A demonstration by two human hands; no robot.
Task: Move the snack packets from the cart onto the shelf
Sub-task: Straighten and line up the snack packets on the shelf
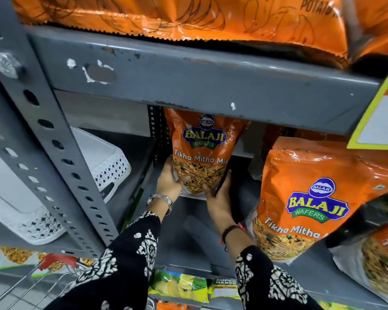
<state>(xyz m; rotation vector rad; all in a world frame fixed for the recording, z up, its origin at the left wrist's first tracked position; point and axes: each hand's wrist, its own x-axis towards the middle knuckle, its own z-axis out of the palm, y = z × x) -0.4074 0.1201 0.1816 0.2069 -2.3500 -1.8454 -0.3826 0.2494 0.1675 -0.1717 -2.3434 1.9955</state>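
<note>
My left hand (169, 179) and right hand (219, 198) each grip a lower corner of the orange snack packet (198, 151), upright at the back of the grey shelf (188, 238) (another packet (311, 198) stands nearer, right).

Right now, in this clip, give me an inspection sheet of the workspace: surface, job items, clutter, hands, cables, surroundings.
Surface: grey metal shelf, bare in the middle, paint chipped on the shelf edge above.
Job's things: orange snack packet held upright at the back of the shelf; a second packet stands to its right, nearer the front; the corner of a wire cart shows at lower left.
Clutter: white plastic baskets in the bay to the left.
Hands: left hand and right hand both grip the held packet's bottom corners.
Cables: nothing seen.
Surroundings: large orange bags on the shelf above, yellow price tag at right, yellow-green packets below.
</note>
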